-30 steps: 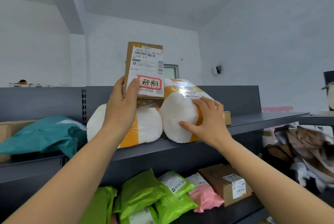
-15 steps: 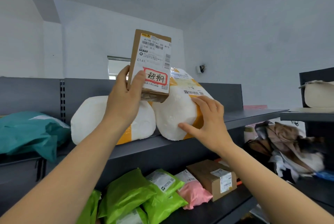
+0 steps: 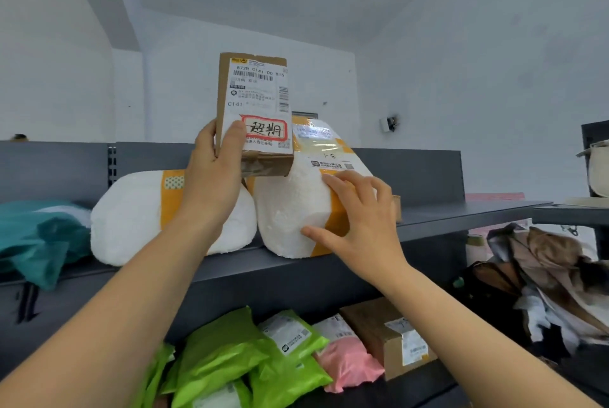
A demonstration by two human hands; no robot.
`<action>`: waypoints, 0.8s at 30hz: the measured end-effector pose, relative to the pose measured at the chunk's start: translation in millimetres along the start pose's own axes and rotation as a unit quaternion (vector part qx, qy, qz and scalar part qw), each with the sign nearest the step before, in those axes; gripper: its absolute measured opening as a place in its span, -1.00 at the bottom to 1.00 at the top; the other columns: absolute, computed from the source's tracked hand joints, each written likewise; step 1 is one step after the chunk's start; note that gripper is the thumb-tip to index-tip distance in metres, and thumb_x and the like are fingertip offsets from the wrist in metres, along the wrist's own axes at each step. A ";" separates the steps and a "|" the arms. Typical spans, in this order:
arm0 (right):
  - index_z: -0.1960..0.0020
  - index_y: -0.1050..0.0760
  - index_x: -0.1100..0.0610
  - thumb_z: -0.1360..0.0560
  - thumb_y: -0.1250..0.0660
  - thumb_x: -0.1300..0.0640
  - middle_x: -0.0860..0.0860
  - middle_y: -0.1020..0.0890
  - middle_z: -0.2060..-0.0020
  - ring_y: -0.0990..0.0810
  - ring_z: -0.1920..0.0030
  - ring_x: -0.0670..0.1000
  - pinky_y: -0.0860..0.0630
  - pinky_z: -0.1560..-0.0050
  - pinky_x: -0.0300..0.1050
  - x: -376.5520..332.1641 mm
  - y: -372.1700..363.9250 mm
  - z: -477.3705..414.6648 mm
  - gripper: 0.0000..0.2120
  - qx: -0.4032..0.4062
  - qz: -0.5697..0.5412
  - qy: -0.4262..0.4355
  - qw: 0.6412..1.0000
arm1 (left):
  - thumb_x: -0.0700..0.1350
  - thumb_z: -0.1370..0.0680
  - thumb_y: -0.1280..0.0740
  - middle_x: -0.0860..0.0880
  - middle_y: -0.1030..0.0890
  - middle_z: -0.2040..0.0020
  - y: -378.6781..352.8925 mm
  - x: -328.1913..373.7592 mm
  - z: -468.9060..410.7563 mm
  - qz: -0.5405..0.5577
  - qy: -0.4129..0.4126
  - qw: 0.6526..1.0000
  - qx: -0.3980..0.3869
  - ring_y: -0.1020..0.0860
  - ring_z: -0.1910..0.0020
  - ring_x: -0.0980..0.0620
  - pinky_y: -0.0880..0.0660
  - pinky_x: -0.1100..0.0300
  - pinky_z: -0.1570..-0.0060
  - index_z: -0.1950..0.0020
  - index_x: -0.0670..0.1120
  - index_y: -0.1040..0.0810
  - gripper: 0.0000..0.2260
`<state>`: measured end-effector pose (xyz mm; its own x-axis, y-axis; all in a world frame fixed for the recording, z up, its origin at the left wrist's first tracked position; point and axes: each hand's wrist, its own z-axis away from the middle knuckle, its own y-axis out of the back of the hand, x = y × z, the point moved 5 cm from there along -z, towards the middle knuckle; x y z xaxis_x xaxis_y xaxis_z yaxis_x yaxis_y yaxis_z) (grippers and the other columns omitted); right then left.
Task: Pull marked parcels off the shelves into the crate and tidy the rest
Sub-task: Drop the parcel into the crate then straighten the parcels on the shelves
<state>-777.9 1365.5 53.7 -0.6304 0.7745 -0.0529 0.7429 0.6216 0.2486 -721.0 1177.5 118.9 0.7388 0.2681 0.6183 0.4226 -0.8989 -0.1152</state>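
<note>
Change, left hand: our left hand [image 3: 214,177] stays wrapped round the lower edge of the marked box [image 3: 257,94], thumb beside its red-framed label [image 3: 265,129]. The box stands upright as it did a second ago.
Change, right hand: our right hand [image 3: 359,226] remains spread, fingers relaxed, resting on the right foam parcel [image 3: 290,210] and grasping nothing.
Change, view: only our head has swung; nothing on the shelves has shifted.
Where the marked box is: it is up in front of the two foam parcels. Whether its bottom corner touches the right one we cannot tell.
Meaning for the task: we judge the pick made but the drop not yet done. The crate is not in view, so we must turn to find it.
Count, lower shelf [image 3: 428,388]: green mailers [image 3: 224,351], at least four, too overlapped to count exactly; one pink mailer [image 3: 349,361]; one brown carton [image 3: 372,322].
Count, in hand: one marked box.
Count, upper shelf [image 3: 461,213]: two foam parcels, the left foam parcel [image 3: 128,216] just beside the right one; one teal bag [image 3: 43,236] at the far left.
Count, marks: we see one red label, and none on the other parcels from here.
</note>
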 end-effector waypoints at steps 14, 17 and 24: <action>-0.38 -0.30 -0.01 -0.45 -0.34 -0.07 -0.06 -0.41 -0.34 -0.36 -0.29 0.11 -0.36 -0.18 0.29 26.5 -3.8 -7.5 -0.46 -0.031 -0.036 0.118 0.992 | 0.13 -0.60 -0.12 0.13 -0.54 -0.11 -50.9 9.2 30.4 -0.045 0.030 0.987 0.148 -0.51 -0.09 0.19 -0.45 0.04 -0.24 -0.38 0.00 -0.33 -0.61; -0.42 -0.24 0.00 -0.47 -0.31 -0.07 -0.04 -0.36 -0.38 -0.31 -0.35 0.12 -0.31 -0.23 0.31 28.7 -7.4 -16.3 -0.44 -0.065 -0.043 0.136 0.988 | 0.11 -0.62 -0.11 0.09 -0.53 -0.12 -58.2 11.5 33.4 -0.052 0.026 0.984 0.167 -0.50 -0.03 0.23 -0.49 0.12 -0.13 -0.39 -0.02 -0.30 -0.61; -0.54 0.05 -0.04 -0.62 -0.07 -0.08 -0.08 -0.03 -0.53 0.06 -0.53 -0.02 0.08 -0.48 0.18 50.1 -30.2 -42.3 -0.45 -0.193 -0.194 0.103 0.956 | 0.11 -0.62 -0.11 0.04 -0.53 -0.14 -69.1 6.0 34.6 -0.077 0.030 0.981 0.174 -0.55 -0.07 0.10 -0.53 0.13 0.07 -0.38 -0.02 -0.30 -0.62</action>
<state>-841.5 1380.6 84.4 -0.9020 0.4304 -0.0322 0.3309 0.7375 0.5888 -727.6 1253.2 103.6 0.6243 0.3604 0.6931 0.6882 -0.6735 -0.2697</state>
